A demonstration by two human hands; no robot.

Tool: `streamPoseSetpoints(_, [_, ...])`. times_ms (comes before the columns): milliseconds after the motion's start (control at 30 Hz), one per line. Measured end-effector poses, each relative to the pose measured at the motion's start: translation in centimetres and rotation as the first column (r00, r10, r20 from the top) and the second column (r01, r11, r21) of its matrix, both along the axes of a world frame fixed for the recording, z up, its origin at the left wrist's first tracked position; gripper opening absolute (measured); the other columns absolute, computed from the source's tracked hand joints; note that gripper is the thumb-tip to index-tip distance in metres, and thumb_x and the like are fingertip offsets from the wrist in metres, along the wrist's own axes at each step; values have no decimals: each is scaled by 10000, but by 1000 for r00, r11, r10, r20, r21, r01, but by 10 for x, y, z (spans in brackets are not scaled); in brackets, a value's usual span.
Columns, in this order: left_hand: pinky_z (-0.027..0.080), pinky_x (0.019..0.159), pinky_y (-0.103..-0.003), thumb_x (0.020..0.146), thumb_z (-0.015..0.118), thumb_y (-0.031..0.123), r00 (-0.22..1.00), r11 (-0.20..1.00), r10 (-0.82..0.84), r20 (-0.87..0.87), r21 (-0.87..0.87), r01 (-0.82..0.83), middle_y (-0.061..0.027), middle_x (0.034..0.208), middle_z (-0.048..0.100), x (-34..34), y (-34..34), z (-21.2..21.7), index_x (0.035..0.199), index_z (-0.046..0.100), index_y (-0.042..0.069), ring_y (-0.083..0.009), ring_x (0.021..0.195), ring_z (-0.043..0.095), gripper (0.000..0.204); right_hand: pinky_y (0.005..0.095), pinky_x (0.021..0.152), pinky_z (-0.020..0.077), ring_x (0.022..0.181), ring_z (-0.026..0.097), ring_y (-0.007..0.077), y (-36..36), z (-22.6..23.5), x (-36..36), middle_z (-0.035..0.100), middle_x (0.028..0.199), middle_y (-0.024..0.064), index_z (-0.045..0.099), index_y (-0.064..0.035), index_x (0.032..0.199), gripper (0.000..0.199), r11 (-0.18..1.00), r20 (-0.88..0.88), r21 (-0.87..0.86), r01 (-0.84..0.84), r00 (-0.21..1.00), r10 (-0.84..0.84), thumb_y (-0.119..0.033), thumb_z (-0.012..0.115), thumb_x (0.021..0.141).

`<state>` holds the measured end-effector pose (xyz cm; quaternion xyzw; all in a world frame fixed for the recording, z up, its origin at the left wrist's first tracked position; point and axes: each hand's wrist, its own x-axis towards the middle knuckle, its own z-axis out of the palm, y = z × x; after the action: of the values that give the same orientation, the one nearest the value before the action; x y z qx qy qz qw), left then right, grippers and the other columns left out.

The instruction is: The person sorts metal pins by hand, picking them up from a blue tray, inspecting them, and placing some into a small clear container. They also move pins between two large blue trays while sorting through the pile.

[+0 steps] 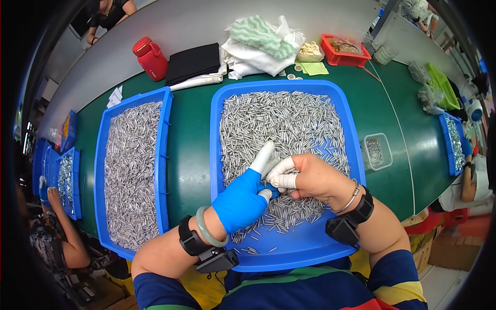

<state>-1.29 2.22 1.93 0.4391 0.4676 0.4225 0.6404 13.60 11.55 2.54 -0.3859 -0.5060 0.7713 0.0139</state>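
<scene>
Over the blue tray (pixel 289 261) in front of me, my two hands meet above a heap of small silvery metal pins (pixel 279 119). My left hand (pixel 243 199) wears a blue glove with white covers on its fingertips. One of its white-covered fingers points away from me, while the others curl in toward the right hand. My right hand (pixel 310 178) is bare apart from white finger covers, and its fingertips are pinched together against the left fingers. Whatever lies between the fingertips is too small and hidden to make out.
A second blue tray (pixel 166 155) full of similar pins stands at the left. To the right is a small clear tub (pixel 378 151) with small pieces. Along the back sit a red flask (pixel 151 59), black cloth (pixel 194 64), white rags (pixel 253 57) and a red bin (pixel 345 50). Other people work nearby.
</scene>
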Motion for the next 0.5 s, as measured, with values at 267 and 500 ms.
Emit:
streamPoseSetpoints(267, [399, 907, -291, 730, 326, -143, 966, 989, 127, 225, -109, -104, -233, 1328, 318, -4, 2, 6, 1390, 73, 84, -285, 1153, 448, 743, 135, 375, 344, 476, 484, 54, 31, 17, 51, 567, 685, 39, 607, -11, 912, 125, 967, -162, -40, 253, 953, -256, -74, 579, 808])
streamPoseSetpoints(500, [390, 937, -323, 733, 334, -134, 956, 988, 123, 265, -121, -93, -247, 1318, 320, 1, 4, 15, 1375, 95, 32, -304, 1148, 447, 705, 127, 366, 329, 460, 457, 42, 58, 28, 154, 564, 672, 29, 607, 2, 907, 132, 758, -34, 237, 608, 785, -619, -78, 589, 803])
